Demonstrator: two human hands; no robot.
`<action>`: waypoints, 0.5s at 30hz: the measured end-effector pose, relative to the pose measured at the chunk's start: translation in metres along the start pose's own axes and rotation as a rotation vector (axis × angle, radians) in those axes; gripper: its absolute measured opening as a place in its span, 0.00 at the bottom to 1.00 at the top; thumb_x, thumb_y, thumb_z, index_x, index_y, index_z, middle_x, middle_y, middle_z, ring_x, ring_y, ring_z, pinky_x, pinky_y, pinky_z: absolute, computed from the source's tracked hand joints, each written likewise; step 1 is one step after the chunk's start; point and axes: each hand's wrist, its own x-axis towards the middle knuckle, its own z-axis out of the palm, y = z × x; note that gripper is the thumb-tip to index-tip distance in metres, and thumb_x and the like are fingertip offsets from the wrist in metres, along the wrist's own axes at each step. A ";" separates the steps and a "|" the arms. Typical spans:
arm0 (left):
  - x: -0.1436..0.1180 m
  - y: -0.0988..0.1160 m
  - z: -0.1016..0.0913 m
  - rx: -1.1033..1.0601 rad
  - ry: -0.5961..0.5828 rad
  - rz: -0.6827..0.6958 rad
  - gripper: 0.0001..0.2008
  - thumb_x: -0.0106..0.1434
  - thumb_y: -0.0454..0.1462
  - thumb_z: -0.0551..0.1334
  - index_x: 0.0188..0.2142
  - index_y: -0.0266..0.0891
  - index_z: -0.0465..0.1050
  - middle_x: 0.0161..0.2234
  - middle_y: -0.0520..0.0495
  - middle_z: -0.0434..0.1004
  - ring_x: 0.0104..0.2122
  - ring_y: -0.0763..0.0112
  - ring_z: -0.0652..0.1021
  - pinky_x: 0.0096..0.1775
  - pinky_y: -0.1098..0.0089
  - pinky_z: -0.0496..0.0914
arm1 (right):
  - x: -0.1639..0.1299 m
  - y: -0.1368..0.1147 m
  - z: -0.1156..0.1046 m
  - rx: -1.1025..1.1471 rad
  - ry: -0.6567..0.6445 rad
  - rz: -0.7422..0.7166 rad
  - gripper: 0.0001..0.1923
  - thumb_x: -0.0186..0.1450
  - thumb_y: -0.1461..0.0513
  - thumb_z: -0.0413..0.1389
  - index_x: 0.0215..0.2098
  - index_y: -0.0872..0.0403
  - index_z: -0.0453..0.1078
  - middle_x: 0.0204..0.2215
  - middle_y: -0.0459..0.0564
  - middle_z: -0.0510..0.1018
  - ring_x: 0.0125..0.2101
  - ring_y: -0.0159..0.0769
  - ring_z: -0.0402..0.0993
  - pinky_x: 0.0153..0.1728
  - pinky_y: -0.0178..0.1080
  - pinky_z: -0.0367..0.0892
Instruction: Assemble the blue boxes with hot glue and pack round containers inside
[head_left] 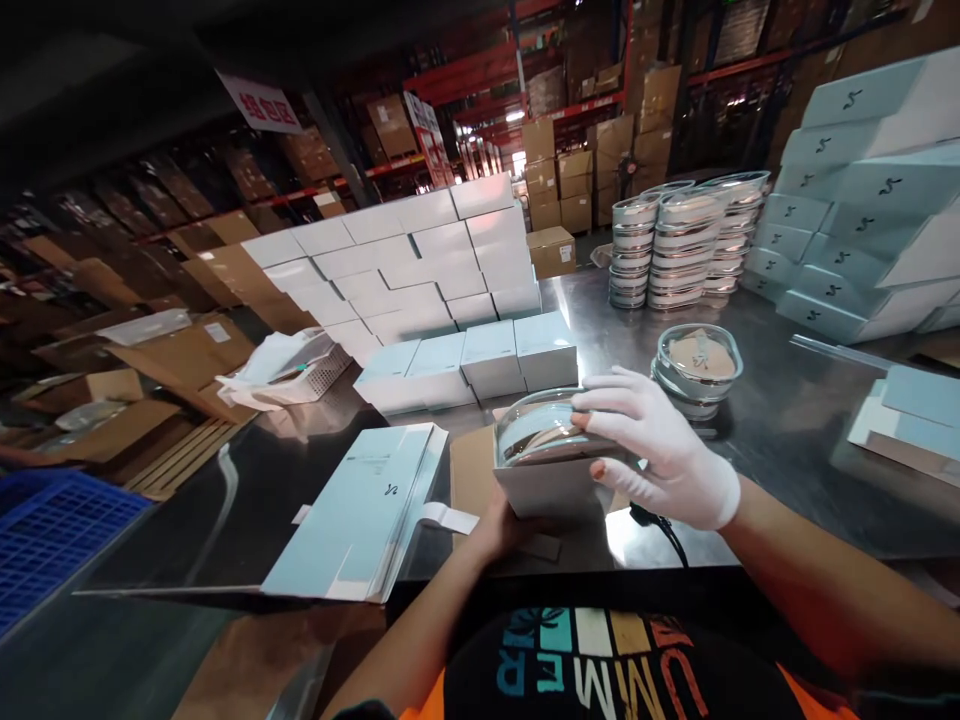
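Head view: at the near edge of the steel counter [787,430], the gloved right hand [660,450] has its grip closed over the top of a round clear-lidded container [536,425], seated in an open white box [551,485]. The bare left hand [499,530] supports the box from below; how its fingers close cannot be seen. The container looks light, stiff and slippery, best held by its rim. Flat cartons [360,510] lie left, marked with a small swirl logo. The shirt reads "UMMER".

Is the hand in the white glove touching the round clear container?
Touching. The head view shows the gloved right hand lying on the round clear container, fingers spread over its lid, as it sits in the open box.
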 end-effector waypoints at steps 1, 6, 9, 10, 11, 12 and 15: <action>0.000 0.001 0.001 0.010 0.001 0.006 0.41 0.44 0.38 0.84 0.58 0.40 0.77 0.55 0.37 0.80 0.64 0.35 0.73 0.69 0.36 0.63 | 0.016 -0.002 -0.007 -0.018 -0.082 -0.042 0.16 0.76 0.54 0.57 0.57 0.50 0.76 0.51 0.58 0.84 0.57 0.55 0.77 0.63 0.64 0.67; -0.002 0.002 0.002 0.062 -0.011 0.032 0.37 0.47 0.40 0.82 0.57 0.41 0.77 0.54 0.39 0.82 0.56 0.37 0.80 0.61 0.40 0.74 | 0.069 -0.017 -0.024 -0.126 -0.431 -0.076 0.16 0.75 0.51 0.59 0.47 0.55 0.80 0.43 0.60 0.85 0.49 0.52 0.80 0.55 0.56 0.70; -0.003 -0.001 0.000 0.103 -0.016 0.042 0.40 0.48 0.40 0.82 0.60 0.44 0.75 0.57 0.39 0.80 0.59 0.36 0.78 0.63 0.42 0.73 | 0.080 -0.013 -0.021 -0.151 -0.486 0.004 0.17 0.71 0.52 0.64 0.53 0.54 0.80 0.45 0.59 0.84 0.44 0.48 0.80 0.47 0.48 0.71; -0.003 -0.003 0.000 0.111 -0.015 0.047 0.41 0.48 0.40 0.82 0.62 0.44 0.75 0.58 0.38 0.80 0.61 0.36 0.77 0.65 0.41 0.71 | 0.081 -0.010 -0.019 -0.169 -0.505 0.053 0.18 0.70 0.52 0.65 0.53 0.53 0.80 0.45 0.58 0.84 0.42 0.46 0.80 0.42 0.45 0.70; -0.003 -0.004 0.000 0.117 -0.014 0.050 0.43 0.47 0.40 0.83 0.63 0.43 0.74 0.59 0.37 0.79 0.62 0.35 0.76 0.66 0.41 0.69 | 0.082 -0.006 -0.018 -0.187 -0.525 0.098 0.19 0.69 0.51 0.66 0.53 0.53 0.81 0.44 0.58 0.84 0.40 0.45 0.79 0.38 0.42 0.68; -0.003 -0.006 -0.001 0.122 -0.013 0.050 0.45 0.47 0.40 0.83 0.63 0.42 0.73 0.60 0.36 0.79 0.63 0.35 0.75 0.67 0.40 0.68 | 0.083 -0.003 -0.017 -0.203 -0.541 0.130 0.21 0.69 0.50 0.67 0.53 0.53 0.81 0.42 0.57 0.83 0.37 0.44 0.78 0.35 0.40 0.66; -0.002 -0.012 -0.001 0.131 -0.026 0.044 0.47 0.45 0.39 0.84 0.64 0.39 0.73 0.60 0.33 0.78 0.62 0.35 0.75 0.67 0.39 0.68 | 0.087 0.000 -0.017 -0.236 -0.524 0.110 0.23 0.66 0.47 0.69 0.52 0.53 0.83 0.40 0.56 0.83 0.35 0.43 0.77 0.34 0.40 0.63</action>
